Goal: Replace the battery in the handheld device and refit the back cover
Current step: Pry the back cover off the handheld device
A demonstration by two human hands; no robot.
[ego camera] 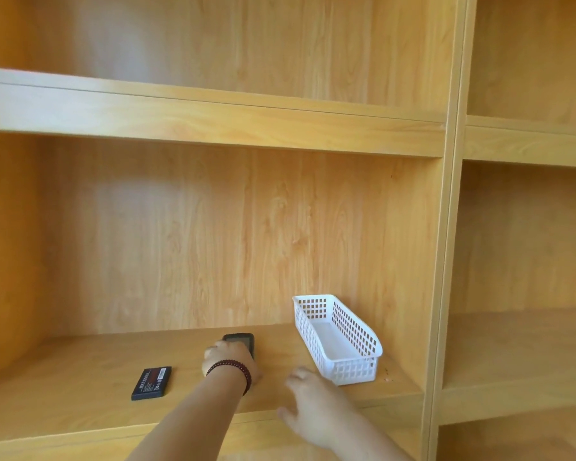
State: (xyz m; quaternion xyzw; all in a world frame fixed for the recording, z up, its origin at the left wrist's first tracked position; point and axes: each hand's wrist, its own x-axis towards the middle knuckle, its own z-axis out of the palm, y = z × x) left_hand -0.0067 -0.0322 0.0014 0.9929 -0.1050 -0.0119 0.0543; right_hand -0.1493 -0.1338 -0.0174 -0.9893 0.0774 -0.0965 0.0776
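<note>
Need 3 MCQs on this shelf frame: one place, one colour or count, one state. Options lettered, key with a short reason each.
1. Where does the battery lie relative to the handheld device?
A. to its left on the shelf
B. inside the basket
C. on the shelf above

2. What colour is the basket?
A. black
B. white
C. red

3. What is the left hand doing?
A. hanging idle at the shelf edge
B. resting on the device
C. lifting the battery

Key: 1 A, the battery lies apart, left of the device. 2 B, its perforated plastic is white. 3 B, the hand covers the device's near end; the right hand hovers with nothing in it.
</note>
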